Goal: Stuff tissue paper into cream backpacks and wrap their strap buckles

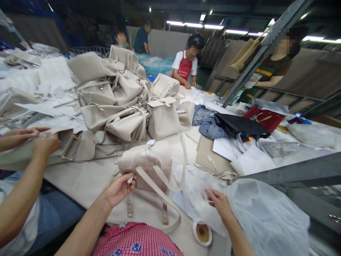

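Observation:
A beige backpack (149, 167) stands on the table in front of me, its shoulder straps trailing toward me and to the right. My left hand (119, 190) is closed at its left side, pinching the tip of a small beige strap tab (130, 178) between thumb and fingers. To the right, my right hand (217, 202) has its fingers closed on crumpled, thin white plastic film (195, 188). Just below that film sits a small white bowl (195, 234) with brownish stuff in it. Two buckled strap ends (130, 209) hang from the backpack's near side.
Many beige bags (128, 96) are heaped behind the backpack. At left, a co-worker's hands (44, 144) handle another beige bag (80, 144). A flat beige bag (210, 156), a black bag (239, 126) and a metal post (250, 67) stand to the right, with clear plastic bags (266, 213) nearer me.

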The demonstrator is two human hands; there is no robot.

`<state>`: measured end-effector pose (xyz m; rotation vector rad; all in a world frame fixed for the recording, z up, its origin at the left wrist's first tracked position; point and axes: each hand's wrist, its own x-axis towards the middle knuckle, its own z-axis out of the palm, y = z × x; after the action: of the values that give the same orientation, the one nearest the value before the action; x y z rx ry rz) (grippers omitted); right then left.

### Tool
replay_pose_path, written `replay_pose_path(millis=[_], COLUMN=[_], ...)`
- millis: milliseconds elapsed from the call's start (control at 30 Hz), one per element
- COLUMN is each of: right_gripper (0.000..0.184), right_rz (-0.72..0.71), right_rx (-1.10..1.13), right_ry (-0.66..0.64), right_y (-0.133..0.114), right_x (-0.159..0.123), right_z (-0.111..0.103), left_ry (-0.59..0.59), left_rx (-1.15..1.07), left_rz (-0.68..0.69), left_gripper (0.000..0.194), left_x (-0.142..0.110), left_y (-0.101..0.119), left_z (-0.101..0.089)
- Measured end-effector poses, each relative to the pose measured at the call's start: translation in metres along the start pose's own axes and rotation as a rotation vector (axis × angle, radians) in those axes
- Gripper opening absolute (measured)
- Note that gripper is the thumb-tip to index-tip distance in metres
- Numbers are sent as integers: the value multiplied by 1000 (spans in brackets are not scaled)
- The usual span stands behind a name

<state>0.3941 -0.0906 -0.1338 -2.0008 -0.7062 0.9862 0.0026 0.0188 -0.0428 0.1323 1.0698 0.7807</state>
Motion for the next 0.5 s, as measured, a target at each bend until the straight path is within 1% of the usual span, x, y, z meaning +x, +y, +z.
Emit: replay_pose_path(millis=[100,167,200,267,333,367,400,433,467,500], right_gripper=[36,34,33,35,36,35,34,34,34,34], right_rz=[45,88,132,211,249,265,265,246,215,172], right_rx=[157,285,376,502,504,475,444,423,400,375], right_ry=[-61,-185,-295,-575,-836,-925,-975,-963,-911,-830], right_y=[-17,-31,-39,-59,-79,-89,-99,-106,-112,-116], right_x=[-32,-59,-74,-103,-128,-138,-144,-148,-149,-148], right_z=[-3,6,16,43,78,98,117,136,153,169], left_ry=[0,1,0,-8,-4,1,3,3,2,2], left_rx=[23,55,75,113,137,149,164,182,202,222], left_rz=[24,37,37,31,29,31,36,45,58,77], left_gripper=[11,7,5,4,8,11,14,16,19,20], left_x=[2,3,3,3,3,3,3,3,2,1], left_y=[-2,-3,-4,-6,-7,-7,-7,-6,-6,-6], left_z=[-3,-5,-6,-8,-10,-11,-13,-14,-15,-16])
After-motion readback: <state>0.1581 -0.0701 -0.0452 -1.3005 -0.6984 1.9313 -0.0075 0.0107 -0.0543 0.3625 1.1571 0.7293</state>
